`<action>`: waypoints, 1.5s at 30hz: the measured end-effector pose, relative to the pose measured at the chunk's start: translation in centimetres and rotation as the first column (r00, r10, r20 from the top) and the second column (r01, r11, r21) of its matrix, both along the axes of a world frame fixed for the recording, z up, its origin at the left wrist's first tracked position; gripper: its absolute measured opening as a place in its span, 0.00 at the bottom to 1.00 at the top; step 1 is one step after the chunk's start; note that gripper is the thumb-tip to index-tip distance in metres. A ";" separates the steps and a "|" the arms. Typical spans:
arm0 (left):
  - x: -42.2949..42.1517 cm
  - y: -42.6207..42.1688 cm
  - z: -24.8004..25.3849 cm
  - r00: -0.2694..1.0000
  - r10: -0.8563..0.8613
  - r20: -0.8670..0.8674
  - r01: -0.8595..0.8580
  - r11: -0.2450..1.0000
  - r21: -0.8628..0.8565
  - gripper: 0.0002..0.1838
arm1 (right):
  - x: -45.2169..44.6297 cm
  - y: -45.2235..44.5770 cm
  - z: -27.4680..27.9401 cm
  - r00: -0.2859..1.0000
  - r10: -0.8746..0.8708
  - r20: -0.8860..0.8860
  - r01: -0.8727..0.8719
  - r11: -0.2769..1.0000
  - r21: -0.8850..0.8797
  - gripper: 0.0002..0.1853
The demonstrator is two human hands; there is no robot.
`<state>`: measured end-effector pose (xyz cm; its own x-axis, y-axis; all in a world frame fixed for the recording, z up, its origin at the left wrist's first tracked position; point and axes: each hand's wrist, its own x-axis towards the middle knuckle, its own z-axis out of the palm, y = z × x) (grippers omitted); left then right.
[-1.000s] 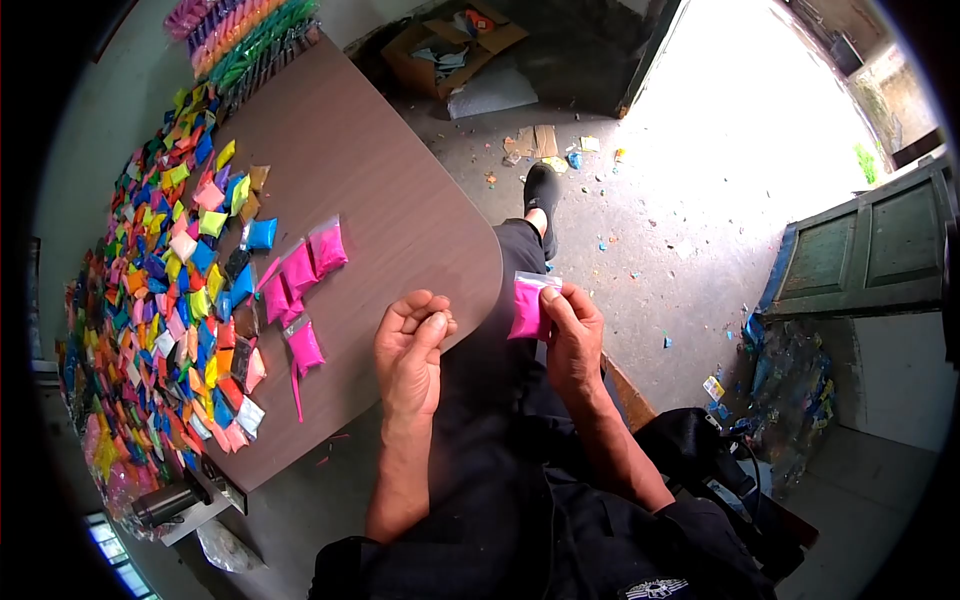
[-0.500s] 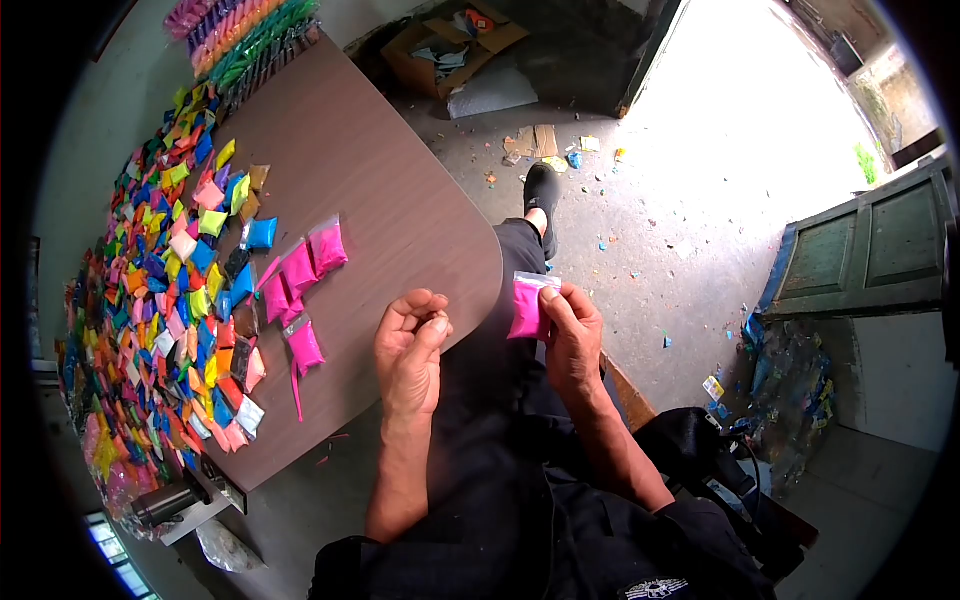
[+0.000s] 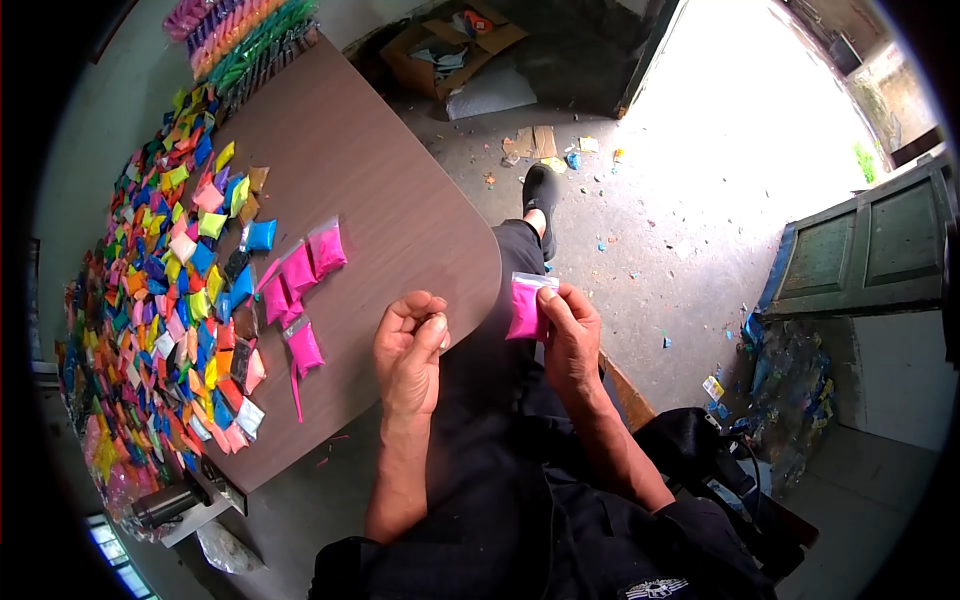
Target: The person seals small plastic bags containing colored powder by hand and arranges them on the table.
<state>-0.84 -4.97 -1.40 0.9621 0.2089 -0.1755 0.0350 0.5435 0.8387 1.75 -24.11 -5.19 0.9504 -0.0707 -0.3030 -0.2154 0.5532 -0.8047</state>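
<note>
My right hand (image 3: 573, 345) pinches a small clear zip bag of bright pink material (image 3: 526, 308) between thumb and fingers, just off the table's rounded corner. To its left, my left hand (image 3: 412, 350) is raised palm up over the table edge, fingers curled toward the thumb; whatever its fingertips may hold is too small to make out. Several pink bags (image 3: 298, 268) lie grouped on the brown table (image 3: 400, 215), with another pink bag (image 3: 304, 346) nearer to me. A thin pink strip (image 3: 296, 392) lies below that bag.
A large pile of colourful small packets (image 3: 180, 290) covers the table's left side. Rows of long wrapped packs (image 3: 235, 40) stand at the far end. An open cardboard box (image 3: 408, 62), floor scraps and a green door (image 3: 860, 250) surround the area. My foot (image 3: 540, 200) extends forward.
Both hands have barely moved. My right hand and the pink bag have shifted very slightly to the left.
</note>
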 end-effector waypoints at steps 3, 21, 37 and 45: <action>0.0 0.2 -0.2 1.000 -0.004 -0.003 0.004 1.000 -0.018 0.15 | 0.1 0.1 -0.1 1.000 -0.003 -0.003 0.003 1.000 0.005 0.08; -0.2 -2.3 1.6 0.989 -0.114 0.099 0.069 0.924 0.376 0.17 | -0.5 0.9 2.9 0.955 0.208 0.213 -0.154 0.957 -0.245 0.06; -0.4 -1.6 1.5 0.988 -0.144 0.062 0.059 0.708 0.704 0.09 | -0.6 1.5 2.8 0.890 0.323 0.323 -0.184 0.900 -0.394 0.05; -0.3 -1.3 1.6 0.985 -0.152 0.077 0.051 0.693 0.719 0.10 | -0.8 1.6 2.9 0.911 0.314 0.267 -0.199 0.902 -0.382 0.07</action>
